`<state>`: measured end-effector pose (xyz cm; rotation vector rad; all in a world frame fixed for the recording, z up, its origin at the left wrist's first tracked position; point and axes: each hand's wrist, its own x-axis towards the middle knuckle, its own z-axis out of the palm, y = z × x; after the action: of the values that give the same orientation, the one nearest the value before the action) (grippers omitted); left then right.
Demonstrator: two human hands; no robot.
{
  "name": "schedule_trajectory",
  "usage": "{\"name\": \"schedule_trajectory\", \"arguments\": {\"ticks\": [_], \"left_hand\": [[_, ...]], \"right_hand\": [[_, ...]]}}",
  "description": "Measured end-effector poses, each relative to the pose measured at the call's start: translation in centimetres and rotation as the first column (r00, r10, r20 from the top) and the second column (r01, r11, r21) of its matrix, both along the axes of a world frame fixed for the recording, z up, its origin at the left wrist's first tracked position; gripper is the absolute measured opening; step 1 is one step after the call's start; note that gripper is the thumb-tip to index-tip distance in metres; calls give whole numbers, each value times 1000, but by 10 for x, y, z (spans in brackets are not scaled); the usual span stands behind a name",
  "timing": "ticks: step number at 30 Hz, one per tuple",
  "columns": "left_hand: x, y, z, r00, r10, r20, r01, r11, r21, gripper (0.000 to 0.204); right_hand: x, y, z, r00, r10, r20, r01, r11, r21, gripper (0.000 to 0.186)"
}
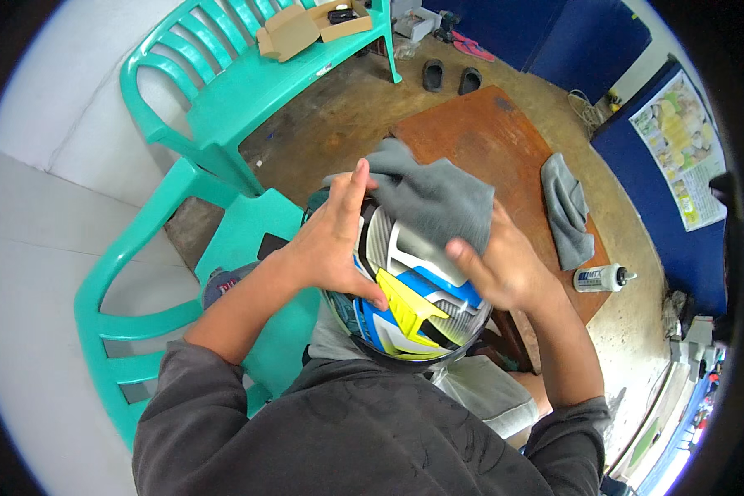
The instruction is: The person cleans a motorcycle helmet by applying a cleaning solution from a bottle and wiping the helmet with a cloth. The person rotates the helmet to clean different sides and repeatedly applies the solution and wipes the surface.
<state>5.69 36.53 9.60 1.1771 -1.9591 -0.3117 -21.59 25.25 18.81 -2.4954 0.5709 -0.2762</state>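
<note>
The helmet [413, 310] sits on the person's lap, all blue, white, black and bright yellow. The left hand [326, 248] lies on its side, open, with the thumb and fingers spread wide. The right hand [512, 264] grips a gray cloth [438, 198] against the top — its fingers are partly hidden and a bit blurry to me. Just past the helmet is a brown table [471, 124]. Another gray cloth [566, 211] lies there, near a white bottle [597, 279]. Over on the left stands a green chair [128, 326] — farther off, a cardboard box [289, 35] lies open.
</note>
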Motion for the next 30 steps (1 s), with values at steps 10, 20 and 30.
{"name": "schedule_trajectory", "arguments": {"ticks": [10,20,30], "left_hand": [[21,6,-6,994,0,-112,15,991,133,178],[41,12,-8,994,39,-102,-23,988,155,178],[16,3,-1,999,45,10,-46,996,81,179]], "right_hand": [[-51,79,-23,970,201,138,-190,978,-88,53],[-2,51,5,953,295,70,-285,950,-126,48],[56,28,4,969,242,-50,-247,947,-206,63]]}}
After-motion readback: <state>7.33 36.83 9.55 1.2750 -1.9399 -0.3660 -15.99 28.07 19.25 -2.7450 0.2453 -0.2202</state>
